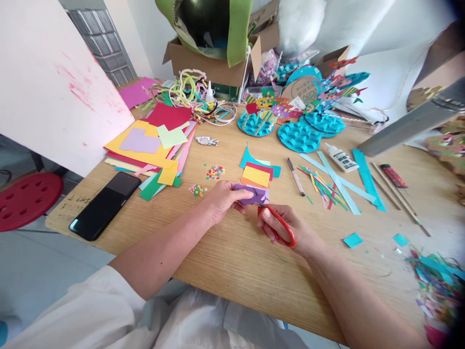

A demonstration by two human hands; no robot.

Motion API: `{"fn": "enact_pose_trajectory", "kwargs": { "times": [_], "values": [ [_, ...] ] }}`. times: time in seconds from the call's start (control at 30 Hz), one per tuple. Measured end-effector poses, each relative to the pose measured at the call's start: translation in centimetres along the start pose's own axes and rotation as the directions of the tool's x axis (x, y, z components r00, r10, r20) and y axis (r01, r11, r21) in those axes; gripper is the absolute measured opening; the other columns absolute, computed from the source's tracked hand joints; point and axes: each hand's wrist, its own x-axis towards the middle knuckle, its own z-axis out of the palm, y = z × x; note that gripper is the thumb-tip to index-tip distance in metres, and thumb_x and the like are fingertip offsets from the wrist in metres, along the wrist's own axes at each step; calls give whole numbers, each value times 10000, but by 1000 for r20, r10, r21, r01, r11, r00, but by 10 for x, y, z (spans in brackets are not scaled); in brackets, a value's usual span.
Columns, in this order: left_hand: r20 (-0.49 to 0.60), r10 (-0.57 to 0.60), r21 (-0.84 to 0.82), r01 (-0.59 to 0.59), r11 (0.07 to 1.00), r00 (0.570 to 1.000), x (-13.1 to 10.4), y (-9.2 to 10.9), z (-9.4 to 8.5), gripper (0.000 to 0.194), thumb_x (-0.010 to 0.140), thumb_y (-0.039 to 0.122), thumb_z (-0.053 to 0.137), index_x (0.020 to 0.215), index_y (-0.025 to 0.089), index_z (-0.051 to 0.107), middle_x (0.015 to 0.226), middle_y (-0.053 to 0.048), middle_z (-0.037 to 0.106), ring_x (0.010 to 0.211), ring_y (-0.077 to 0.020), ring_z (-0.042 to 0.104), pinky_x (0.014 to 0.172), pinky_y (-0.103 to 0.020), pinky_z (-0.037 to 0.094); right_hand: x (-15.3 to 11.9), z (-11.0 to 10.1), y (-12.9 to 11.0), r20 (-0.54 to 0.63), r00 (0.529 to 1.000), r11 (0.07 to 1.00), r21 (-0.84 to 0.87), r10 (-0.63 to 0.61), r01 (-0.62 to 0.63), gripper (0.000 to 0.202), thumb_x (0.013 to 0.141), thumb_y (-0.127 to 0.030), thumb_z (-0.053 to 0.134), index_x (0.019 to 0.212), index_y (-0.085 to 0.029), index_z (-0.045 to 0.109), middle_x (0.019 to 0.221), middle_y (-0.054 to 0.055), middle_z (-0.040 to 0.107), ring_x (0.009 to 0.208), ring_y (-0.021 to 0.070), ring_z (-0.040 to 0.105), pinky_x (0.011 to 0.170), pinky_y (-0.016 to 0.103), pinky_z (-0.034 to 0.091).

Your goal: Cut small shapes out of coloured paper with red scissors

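My left hand [228, 198] pinches a small piece of purple paper [256, 195] between thumb and fingers, over the wooden table. A dark curved line shows on that paper. Red-handled scissors [286, 231] are gripped in my right hand [285, 224], their blades at the paper's lower right edge. Part of the blades is hidden by the paper. Just beyond the purple piece lie yellow paper [256, 174], orange paper [255, 183] and a teal paper scrap [249, 157]. Left of these sit two small piles of coloured paper bits [215, 172].
A black phone [105, 206] and stacked coloured paper [136, 148] lie left. Several paper strips [343, 186], a pen [296, 177], a glue bottle [342, 158] and brushes [399, 191] are at right. Blue egg-tray crafts [300, 138] stand behind; shredded scraps [436, 286] lie near right.
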Motion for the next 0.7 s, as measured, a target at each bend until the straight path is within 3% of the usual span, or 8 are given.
{"fn": "enact_pose_trajectory", "kwargs": {
  "times": [0.47,0.7],
  "values": [
    [11,19,44,-19,999,1000,1,-1,-1,153,600,242,736,679,116,701,654,-33,640,552,-90,528,466,-208,422,0,-1,-2,43,999,1000,-13,13,-12,560,852,-701,486,743,-159,576,449,-33,505,343,67,359,356,209,243],
    [-8,9,107,-8,994,1000,1,2,-2,125,615,215,720,680,111,695,632,-32,633,530,-89,522,461,-213,423,1,-3,-3,66,998,997,-77,-12,17,560,856,-703,476,720,-165,549,461,-19,516,381,84,416,387,217,274]
  ]
}}
